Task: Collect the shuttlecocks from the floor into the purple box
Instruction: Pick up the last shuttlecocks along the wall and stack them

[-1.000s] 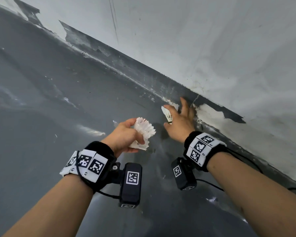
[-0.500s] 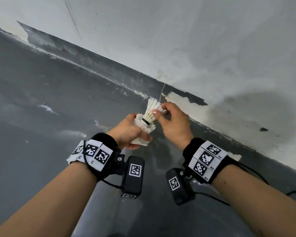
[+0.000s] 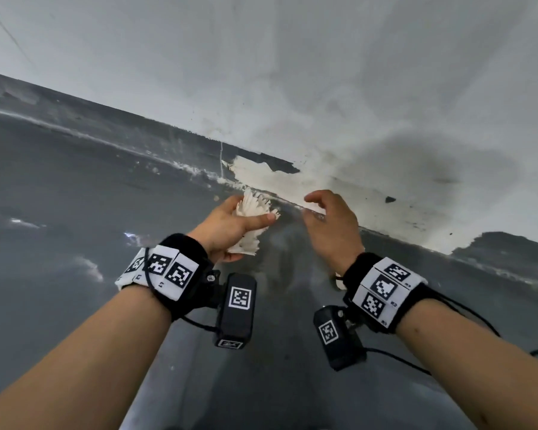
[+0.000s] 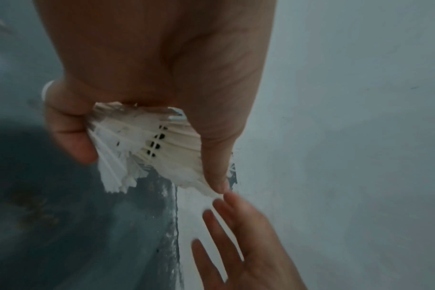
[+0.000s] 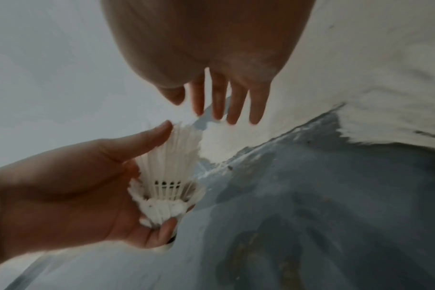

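Note:
My left hand (image 3: 230, 225) grips a nested stack of white feather shuttlecocks (image 3: 250, 212), thumb laid across the feathers. The left wrist view has the stack (image 4: 147, 149) pinched between thumb and fingers. In the right wrist view one shuttlecock (image 5: 169, 172) sits pushed into another, cork end down in the palm. My right hand (image 3: 323, 212) hovers just right of the stack, fingers (image 5: 221, 102) straight and spread, holding nothing. The purple box is not in view.
A dark grey floor (image 3: 75, 212) meets a white wall (image 3: 323, 88) along a scuffed baseboard with peeling paint (image 3: 261, 172). A small white thing (image 3: 340, 282) peeks out on the floor by my right wrist. Black cables trail from both wrist cameras.
The right hand picked a shuttlecock from the wall base, pushed it into the stack in my left hand, then let go and drew back to the right with fingers spread.

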